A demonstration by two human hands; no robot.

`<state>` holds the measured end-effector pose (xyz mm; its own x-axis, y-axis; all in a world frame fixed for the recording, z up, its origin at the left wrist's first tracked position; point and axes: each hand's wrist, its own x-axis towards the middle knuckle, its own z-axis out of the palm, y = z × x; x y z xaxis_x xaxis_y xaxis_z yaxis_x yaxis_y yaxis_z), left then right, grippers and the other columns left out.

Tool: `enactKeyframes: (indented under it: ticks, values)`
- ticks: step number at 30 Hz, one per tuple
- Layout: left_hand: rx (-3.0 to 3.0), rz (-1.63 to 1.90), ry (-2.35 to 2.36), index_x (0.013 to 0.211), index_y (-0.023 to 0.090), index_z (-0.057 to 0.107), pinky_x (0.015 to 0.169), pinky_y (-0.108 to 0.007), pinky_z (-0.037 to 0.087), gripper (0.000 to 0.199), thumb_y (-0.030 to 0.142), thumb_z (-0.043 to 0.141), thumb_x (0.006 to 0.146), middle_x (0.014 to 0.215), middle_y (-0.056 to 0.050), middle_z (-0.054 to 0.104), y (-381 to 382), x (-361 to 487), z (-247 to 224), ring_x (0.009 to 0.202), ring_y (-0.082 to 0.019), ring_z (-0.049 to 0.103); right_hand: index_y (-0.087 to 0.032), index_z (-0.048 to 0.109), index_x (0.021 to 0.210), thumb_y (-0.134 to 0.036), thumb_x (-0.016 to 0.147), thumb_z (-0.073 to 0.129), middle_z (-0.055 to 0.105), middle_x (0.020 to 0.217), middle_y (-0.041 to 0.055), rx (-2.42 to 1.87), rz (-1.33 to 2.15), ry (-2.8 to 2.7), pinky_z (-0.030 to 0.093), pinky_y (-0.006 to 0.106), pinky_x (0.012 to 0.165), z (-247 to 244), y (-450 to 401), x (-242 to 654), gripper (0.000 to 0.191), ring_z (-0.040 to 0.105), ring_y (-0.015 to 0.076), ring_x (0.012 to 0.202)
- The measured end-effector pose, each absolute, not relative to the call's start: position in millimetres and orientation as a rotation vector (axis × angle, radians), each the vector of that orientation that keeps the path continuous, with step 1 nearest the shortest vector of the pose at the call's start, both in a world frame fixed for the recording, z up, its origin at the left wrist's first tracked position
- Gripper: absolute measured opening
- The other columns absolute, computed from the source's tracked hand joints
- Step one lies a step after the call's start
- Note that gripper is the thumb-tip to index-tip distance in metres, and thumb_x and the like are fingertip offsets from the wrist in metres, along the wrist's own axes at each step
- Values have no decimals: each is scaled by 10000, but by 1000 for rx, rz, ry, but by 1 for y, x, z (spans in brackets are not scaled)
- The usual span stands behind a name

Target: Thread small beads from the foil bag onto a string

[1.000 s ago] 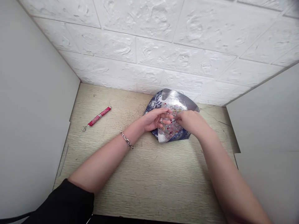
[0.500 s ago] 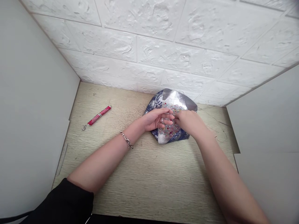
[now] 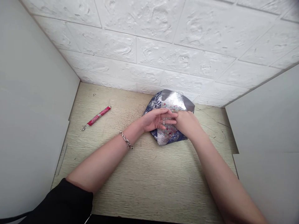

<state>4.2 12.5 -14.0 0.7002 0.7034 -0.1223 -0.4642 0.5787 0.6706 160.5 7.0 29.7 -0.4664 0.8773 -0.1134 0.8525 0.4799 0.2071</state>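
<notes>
Loose beads [image 3: 169,133], small and many-coloured, lie on a silver-lined pouch [image 3: 175,97] whose blue patterned cloth shows at its edges. Over the beads' left part, my left hand [image 3: 155,119] is turned palm up with its fingers apart. Its fingertips meet my right hand [image 3: 187,122]. A few pale beads show between the left fingers; whether they are strung or lie behind, I cannot tell. My right hand is closed in a pinch above the beads, back of the hand up. Its fingertips and anything in them are hidden.
On the left of the wooden table [image 3: 140,183] lies a red stick-like packet [image 3: 99,116] with a metal clasp [image 3: 83,128] at its near end. A white brick-patterned wall [image 3: 149,53] stands behind, with grey panels [image 3: 35,102] at both sides.
My right hand has shifted slightly left, up against my left fingertips. The left fingers have stretched out a little to the right. The pouch has barely moved.
</notes>
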Motion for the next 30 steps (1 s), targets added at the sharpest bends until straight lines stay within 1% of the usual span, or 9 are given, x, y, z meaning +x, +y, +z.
enactKeyframes:
  ticks: [3,6,9,14,18,22,24,26,30]
  values:
    - [674,709,375,804,142,586,444,-171,482,169,259,466,789,1062,-67,620,11,4,-13,911,-177,607,-174,595,740,-205,817,375,596,705,68,1502,122,2530,299,288,615,28,9,161,235,543,180,681]
    - [675,712,383,796,132,587,421,-150,461,176,252,459,788,1093,-80,599,11,4,-11,889,-171,612,-173,580,794,-227,806,393,593,755,61,1502,52,2560,298,275,605,31,9,163,194,535,175,701]
    - [679,701,393,804,135,588,394,-147,448,180,258,457,787,1061,-64,600,11,4,-10,858,-167,618,-151,540,772,-226,797,388,573,815,70,1572,-51,2564,307,259,591,36,11,167,170,519,161,700]
    - [681,692,477,792,138,578,364,-149,431,168,263,467,784,779,-12,592,11,5,-8,686,-111,612,-157,445,715,-215,805,313,525,808,71,1739,-198,2613,325,253,605,42,15,175,170,480,143,677]
    - [670,666,555,755,141,553,350,-137,391,147,273,490,772,570,29,475,11,8,-7,496,-56,513,-173,368,646,-208,804,285,479,705,45,1769,-292,2674,310,253,578,45,15,175,182,432,133,628]
    - [715,647,604,752,149,542,358,-150,392,134,278,507,759,498,65,342,10,11,-6,407,-33,386,-179,310,592,-194,796,298,411,618,6,1722,-464,2760,282,243,543,48,14,172,205,389,116,585]
    - [737,649,621,754,154,538,361,-159,402,135,285,505,758,491,77,292,10,12,-5,389,-29,338,-177,324,589,-208,799,307,405,607,-5,1719,-599,2797,285,240,541,48,15,173,213,383,110,577]
    - [759,649,627,760,158,536,362,-164,410,137,291,502,758,492,82,259,10,12,-4,378,-26,298,-174,388,607,-232,799,328,437,629,-6,1716,-762,2811,300,240,550,47,16,176,210,397,110,590]
    - [794,647,634,763,168,531,367,-160,413,133,295,494,760,490,85,221,9,12,-3,371,-23,255,-173,537,739,-293,770,434,528,724,5,1684,-1183,2776,346,245,584,43,19,182,161,449,119,641]
